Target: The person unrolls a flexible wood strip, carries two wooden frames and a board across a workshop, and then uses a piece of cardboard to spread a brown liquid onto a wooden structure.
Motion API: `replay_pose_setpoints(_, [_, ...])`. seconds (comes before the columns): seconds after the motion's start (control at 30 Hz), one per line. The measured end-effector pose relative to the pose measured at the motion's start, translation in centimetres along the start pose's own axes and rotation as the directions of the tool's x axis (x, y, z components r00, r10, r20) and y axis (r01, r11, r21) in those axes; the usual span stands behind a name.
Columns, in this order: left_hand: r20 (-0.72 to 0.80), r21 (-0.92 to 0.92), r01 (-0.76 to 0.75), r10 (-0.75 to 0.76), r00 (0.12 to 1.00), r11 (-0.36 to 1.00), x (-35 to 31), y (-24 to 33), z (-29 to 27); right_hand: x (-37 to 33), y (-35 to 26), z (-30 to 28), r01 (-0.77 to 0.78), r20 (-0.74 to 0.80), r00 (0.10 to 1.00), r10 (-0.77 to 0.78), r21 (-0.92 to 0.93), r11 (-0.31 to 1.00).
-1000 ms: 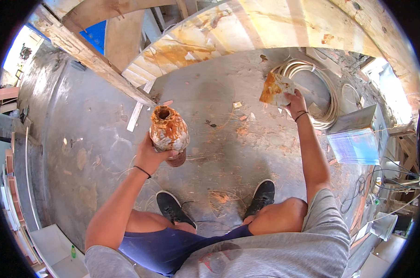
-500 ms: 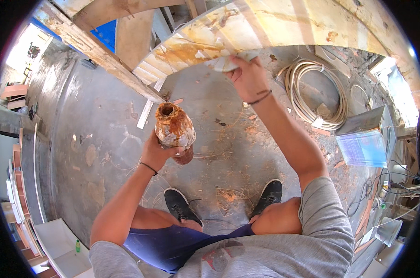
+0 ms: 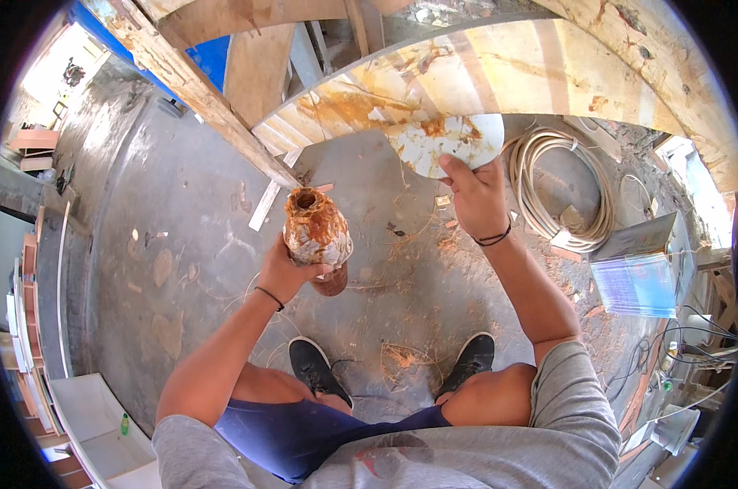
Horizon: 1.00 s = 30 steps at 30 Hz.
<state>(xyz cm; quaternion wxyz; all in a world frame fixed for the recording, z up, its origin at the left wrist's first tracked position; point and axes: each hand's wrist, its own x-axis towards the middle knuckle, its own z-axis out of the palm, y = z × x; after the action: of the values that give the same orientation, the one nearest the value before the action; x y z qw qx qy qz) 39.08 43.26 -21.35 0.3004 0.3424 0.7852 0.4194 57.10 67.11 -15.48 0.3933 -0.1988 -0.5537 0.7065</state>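
My left hand [image 3: 285, 270] is wrapped round a glue-crusted bottle [image 3: 318, 230], whitish and rust-brown, its open mouth tilted up and away from me. In my right hand [image 3: 481, 196] is a thin white spreader [image 3: 458, 147], a flat rounded sheet smeared with brown glue, pinched at its near edge with the thumb on top. The spreader lies at the lower edge of a long curved wooden panel [image 3: 515, 69], streaked with yellow-brown glue; whether they touch I cannot tell. Brown smears gather on the panel's left part.
A wooden post [image 3: 198, 94] slants down left of the panel. Coiled beige hose [image 3: 560, 191] rests on the floor at right, beside a metal box [image 3: 642, 265] and black cables [image 3: 670, 350]. A white open drawer-like box [image 3: 104, 424] stands at lower left. Shavings litter the floor.
My right hand has moved right and nearer to me, turning the spreader so its smeared broad face shows. The bottle in my left hand has shifted slightly right.
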Motion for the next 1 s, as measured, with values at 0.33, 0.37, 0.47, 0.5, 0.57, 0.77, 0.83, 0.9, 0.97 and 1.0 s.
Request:
replay_pose_setpoints(0.33, [-0.078, 0.026, 0.021, -0.019, 0.997, 0.999, 0.3, -0.6, -0.6, -1.0, -0.7, -0.3, 0.018, 0.045, 0.999, -0.02, 0.055, 0.998])
replay_pose_setpoints(0.37, [-0.079, 0.016, 0.02, -0.019, 0.997, 1.0, 0.4, -0.5, -0.7, -1.0, -0.7, -0.4, 0.013, 0.046, 0.999, -0.015, 0.041, 0.999])
replay_pose_setpoints(0.47, [-0.084, -0.011, 0.027, -0.028, 0.996, 1.0, 0.5, -0.4, -0.8, -1.2, -0.8, -1.0, -0.02, 0.055, 0.998, 0.021, -0.025, 0.999])
replay_pose_setpoints(0.5, [-0.088, -0.014, 0.033, -0.035, 0.995, 0.999, 0.5, -0.5, -0.9, -1.5, -0.6, -1.6, -0.04, 0.061, 0.997, 0.044, -0.061, 0.997])
replay_pose_setpoints(0.57, [-0.09, -0.042, 0.028, -0.032, 0.995, 0.999, 0.5, -0.9, -0.8, -2.7, 0.8, -2.1, -0.021, 0.09, 0.995, 0.031, -0.117, 0.993])
replay_pose_setpoints(0.77, [-0.038, -0.105, 0.097, -0.101, 0.994, 0.99, 0.8, -0.6, -0.7, -7.1, 1.5, 0.5, -0.136, 0.21, 0.915, 0.345, -0.645, 0.752])
replay_pose_setpoints(0.83, [-0.054, -0.082, 0.069, -0.073, 0.996, 0.994, 0.3, -0.6, -0.6, -6.3, 2.8, -1.3, -0.121, 0.172, 0.961, 0.216, -0.441, 0.889])
replay_pose_setpoints(0.9, [-0.07, -0.118, 0.016, -0.025, 0.997, 0.993, 0.6, 0.2, -0.8, -5.7, 3.5, -2.8, -0.082, 0.089, 0.991, 0.105, -0.228, 0.97])
replay_pose_setpoints(0.97, [-0.068, -0.222, -0.022, 0.007, 0.998, 0.975, 0.3, 0.7, -0.9, -4.6, 3.6, -4.7, -0.157, 0.019, 0.987, 0.157, 0.016, 0.987])
replay_pose_setpoints(1.0, [-0.078, -0.195, -0.001, -0.015, 0.997, 0.981, 0.2, 0.8, -1.0, -4.1, 3.5, -5.4, -0.189, -0.01, 0.981, 0.192, 0.14, 0.972])
